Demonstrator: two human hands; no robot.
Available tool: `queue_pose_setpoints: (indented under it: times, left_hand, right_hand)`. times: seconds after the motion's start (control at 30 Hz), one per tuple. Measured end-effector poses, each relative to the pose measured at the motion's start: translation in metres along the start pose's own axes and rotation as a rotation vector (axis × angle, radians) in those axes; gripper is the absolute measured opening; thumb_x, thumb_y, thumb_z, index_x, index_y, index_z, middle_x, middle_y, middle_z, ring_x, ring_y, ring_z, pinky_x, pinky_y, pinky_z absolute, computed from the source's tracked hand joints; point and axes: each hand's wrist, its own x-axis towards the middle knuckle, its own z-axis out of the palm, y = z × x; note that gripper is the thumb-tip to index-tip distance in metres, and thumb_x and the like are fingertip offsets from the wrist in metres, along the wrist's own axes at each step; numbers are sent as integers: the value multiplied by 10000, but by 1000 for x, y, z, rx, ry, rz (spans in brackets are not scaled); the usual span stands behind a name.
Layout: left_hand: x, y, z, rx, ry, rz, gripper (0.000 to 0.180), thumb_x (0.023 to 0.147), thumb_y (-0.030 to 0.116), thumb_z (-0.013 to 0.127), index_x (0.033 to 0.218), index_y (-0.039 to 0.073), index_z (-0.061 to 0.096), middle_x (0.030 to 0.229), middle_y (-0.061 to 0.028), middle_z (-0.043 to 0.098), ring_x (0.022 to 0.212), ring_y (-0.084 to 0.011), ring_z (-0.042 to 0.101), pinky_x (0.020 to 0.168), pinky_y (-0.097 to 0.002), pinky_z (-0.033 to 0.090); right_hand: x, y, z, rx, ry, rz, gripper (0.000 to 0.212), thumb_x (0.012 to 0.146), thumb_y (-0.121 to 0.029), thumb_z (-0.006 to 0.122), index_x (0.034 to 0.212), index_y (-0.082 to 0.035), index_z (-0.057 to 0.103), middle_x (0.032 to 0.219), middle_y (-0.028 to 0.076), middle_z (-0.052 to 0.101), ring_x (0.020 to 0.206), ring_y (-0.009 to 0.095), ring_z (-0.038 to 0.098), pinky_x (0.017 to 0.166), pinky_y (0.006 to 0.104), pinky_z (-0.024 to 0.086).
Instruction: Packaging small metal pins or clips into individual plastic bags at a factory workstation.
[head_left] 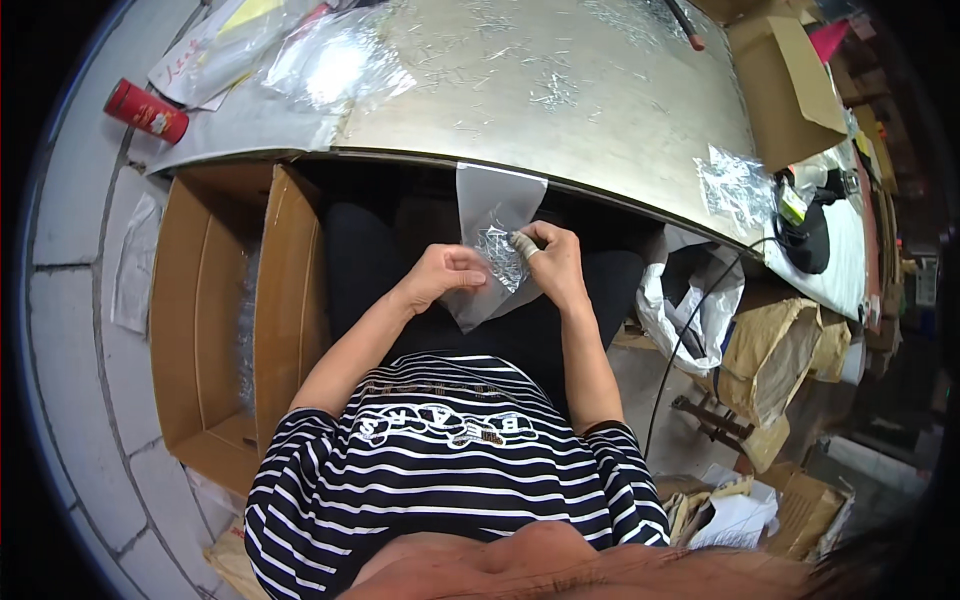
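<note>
Clear plastic bag (492, 225) sits right in the middle of the frame, held up over the person's lap just below the curved edge of the metal table (600, 90). It's got a little clump of small shiny metal bits (499, 255) inside, roughly mid-bag. Left hand (445, 275) is closed on the lower left side of the bag, thumb on top and fingers curled under. Right hand (555, 262) pinches the bag from the right, right beside the clump of bits, and there's a pale wrap or tape around one fingertip (522, 243). The two hands are close together, with only the bag between them.

Other stuff around: an open brown cardboard box (215, 320) at the left of the frame, standing on the tiled floor. Red can (147, 110) lying on its side in the upper left corner, next to some loose plastic sheets (335, 60). More scattered shiny bits on the tabletop, plus another crinkled clear bag (735, 185) near the table's right edge. White plastic bag (690, 300) hangs at the right, below the table, with a black cable (690, 330) running across it. Brown paper sacks (775, 350) sit further right.
</note>
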Motion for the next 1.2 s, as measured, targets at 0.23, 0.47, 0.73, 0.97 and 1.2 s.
queue_pose_setpoints:
  times: [0.23, 0.47, 0.73, 0.97, 1.2]
  left_hand:
    - [-5, 26, 31, 428, 213, 188, 98, 865, 66, 646, 844, -13, 700, 645, -27, 629, 529, -65, 541, 484, -198, 414]
    - [-22, 13, 41, 486, 322, 387, 101, 875, 26, 614, 814, -25, 676, 635, 7, 599, 538, -34, 477, 494, -188, 357]
    - [-15, 19, -1, 269, 407, 237, 176, 925, 122, 568, 919, -15, 679, 708, -45, 658, 568, -79, 572, 530, -194, 432]
    - [0, 31, -14, 217, 370, 298, 183, 925, 121, 579, 964, -25, 682, 770, -81, 688, 645, -114, 634, 613, -218, 498]
    - [0, 42, -40, 357, 445, 471, 129, 889, 40, 614, 932, -47, 699, 879, -67, 634, 742, -110, 614, 639, -217, 502]
  right_hand:
    - [2, -4, -5, 251, 310, -103, 48, 810, -11, 661, 816, 25, 692, 658, 13, 636, 620, 54, 533, 562, 226, 428]
    - [14, -10, -136, 397, 1040, 8, 86, 860, -48, 661, 822, 27, 681, 674, -38, 563, 598, 39, 449, 521, 215, 354]
    - [64, 71, -196, -666, 865, -243, 139, 779, -10, 619, 910, -29, 661, 846, 154, 658, 785, 322, 637, 715, 375, 497]
    - [112, 125, -263, -1007, 1050, -514, 374, 674, 76, 516, 1022, 6, 637, 1048, 169, 622, 984, 359, 576, 865, 401, 470]
    - [207, -17, -125, -418, 437, -434, 349, 895, -148, 585, 1217, -12, 590, 1218, 186, 603, 1169, 325, 548, 1026, 395, 389]
